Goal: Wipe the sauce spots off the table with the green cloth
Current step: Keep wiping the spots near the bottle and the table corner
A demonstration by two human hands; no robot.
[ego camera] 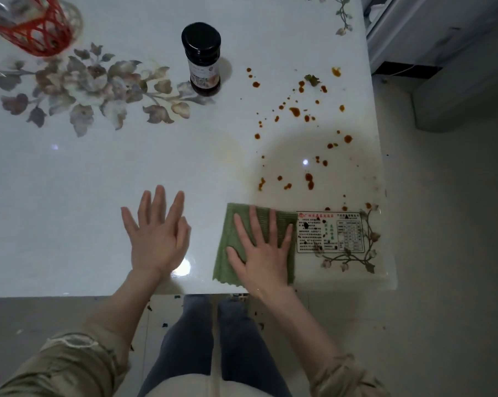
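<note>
A folded green cloth [231, 233] lies flat near the front edge of the white glossy table [99, 173]. My right hand [263, 250] presses on it, palm down with fingers spread and straight. Several orange-brown sauce spots [295, 111] are scattered over the table's right part, beyond the cloth, from near the jar down to a cluster of sauce spots [309, 177] just above the cloth. My left hand [156, 236] is to the left of the cloth, fingers straight and spread, holding nothing.
A dark jar with a black lid [203, 60] stands upright at the back centre. A red wire holder with a glass [36, 24] is at the back left. A printed label [329, 232] sits right of the cloth. The table's right edge [381, 167] borders the floor.
</note>
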